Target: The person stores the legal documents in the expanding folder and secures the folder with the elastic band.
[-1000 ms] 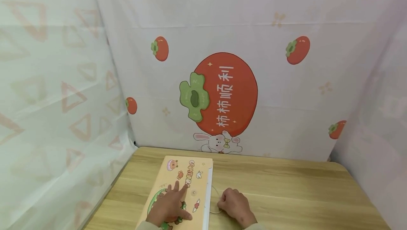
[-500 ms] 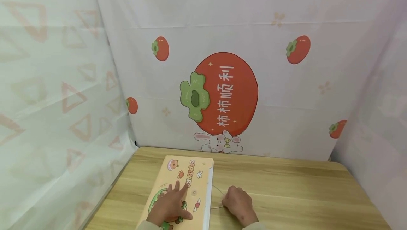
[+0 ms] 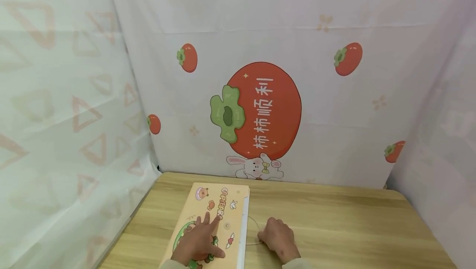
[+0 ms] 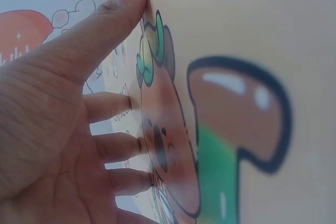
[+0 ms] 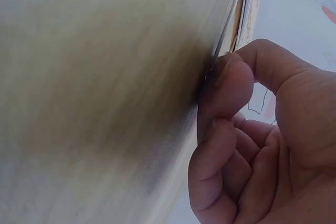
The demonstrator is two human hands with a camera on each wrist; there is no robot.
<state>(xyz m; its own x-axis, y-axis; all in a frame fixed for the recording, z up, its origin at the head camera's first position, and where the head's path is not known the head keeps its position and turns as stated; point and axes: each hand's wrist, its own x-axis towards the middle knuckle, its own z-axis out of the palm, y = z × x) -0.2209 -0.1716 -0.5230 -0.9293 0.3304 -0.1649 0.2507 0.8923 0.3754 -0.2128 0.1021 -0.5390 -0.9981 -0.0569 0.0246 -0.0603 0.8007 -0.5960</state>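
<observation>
A pale orange folder (image 3: 234, 219) printed with capybara cartoons and the word CAPYBARA lies on the table, its white edge facing right. My left hand (image 3: 198, 239) rests on its cover, fingers spread and thumb pointing right. In the left wrist view the fingertips and thumb touch the printed cover (image 4: 262, 24). Right of the folder, my right hand (image 3: 277, 236) pinches a thin light cord (image 3: 255, 221), which loops out from the folder's right edge. The right wrist view shows the thumb against the bent index finger, the other fingers curled, close over the wood.
The wood-grain table (image 3: 334, 223) extends right of the folder. Behind it hangs a white cloth (image 3: 320, 153) with a big printed persimmon and a rabbit. A white curtain with triangles (image 3: 85, 114) stands at the left, and another pale cloth (image 3: 446, 136) at the right.
My right hand moved right, drawing the cord loop farther from the folder, then eased back slightly left. The left hand and folder stayed in place.
</observation>
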